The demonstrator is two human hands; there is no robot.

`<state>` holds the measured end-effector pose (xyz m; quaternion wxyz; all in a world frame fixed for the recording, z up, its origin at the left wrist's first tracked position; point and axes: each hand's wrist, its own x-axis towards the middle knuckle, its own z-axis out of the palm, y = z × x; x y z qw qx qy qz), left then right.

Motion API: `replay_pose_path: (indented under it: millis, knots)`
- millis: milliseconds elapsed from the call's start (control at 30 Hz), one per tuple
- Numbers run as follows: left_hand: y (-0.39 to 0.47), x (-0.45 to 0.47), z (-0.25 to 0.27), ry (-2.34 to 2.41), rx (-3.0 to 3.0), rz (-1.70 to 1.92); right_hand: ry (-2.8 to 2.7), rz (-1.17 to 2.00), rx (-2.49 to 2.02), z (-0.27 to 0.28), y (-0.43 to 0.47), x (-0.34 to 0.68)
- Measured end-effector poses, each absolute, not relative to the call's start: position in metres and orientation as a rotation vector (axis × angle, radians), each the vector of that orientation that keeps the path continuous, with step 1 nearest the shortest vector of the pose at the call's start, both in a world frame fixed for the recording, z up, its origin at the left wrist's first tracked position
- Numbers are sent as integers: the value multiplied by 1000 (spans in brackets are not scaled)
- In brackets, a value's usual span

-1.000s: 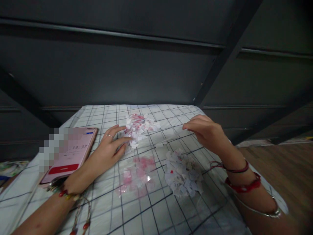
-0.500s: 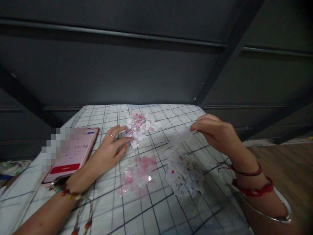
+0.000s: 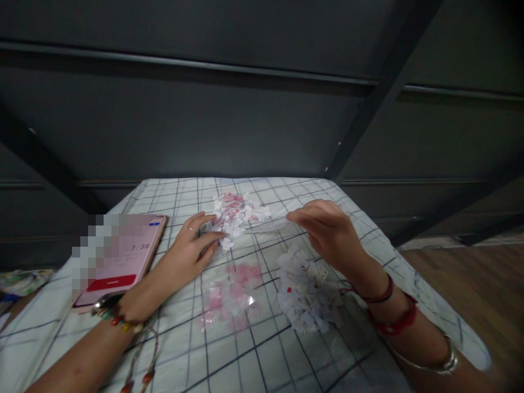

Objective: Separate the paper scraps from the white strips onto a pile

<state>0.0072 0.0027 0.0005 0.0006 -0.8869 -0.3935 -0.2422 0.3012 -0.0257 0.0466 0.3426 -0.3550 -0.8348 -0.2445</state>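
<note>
My left hand [image 3: 192, 243] rests at the near left edge of a pile of white and red paper scraps [image 3: 233, 210], its fingers apart and touching the scraps. To the right, my right hand [image 3: 327, 229] is closed, pinching one end of a thin clear plastic piece [image 3: 266, 225]. That piece stretches left over the pile's right side; its far end blends into the scraps, and I cannot tell if it is a bag or a strip. Below my right hand lies a clear plastic bag full of white paper scraps [image 3: 307, 292]. Left of it are pink, shiny clear pieces [image 3: 235, 295].
A pink phone [image 3: 123, 262], partly blurred out, lies on the left of the white checked cloth [image 3: 254, 360]. Behind the table's far edge stands a dark panelled wall [image 3: 229, 125]. Wooden floor [image 3: 458, 278] shows at the right.
My right hand has moved left with the clear plastic piece, bringing it from above the bag of scraps to the far pile. My left hand has stayed nearly still at the pile.
</note>
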Motion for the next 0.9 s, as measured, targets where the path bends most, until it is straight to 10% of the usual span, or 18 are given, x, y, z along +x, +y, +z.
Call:
replay_pose_path:
  millis: [900]
  knots:
    - [2,6,2,-1255,-2781,-798,-2288,-550,-927,42,-20,300]
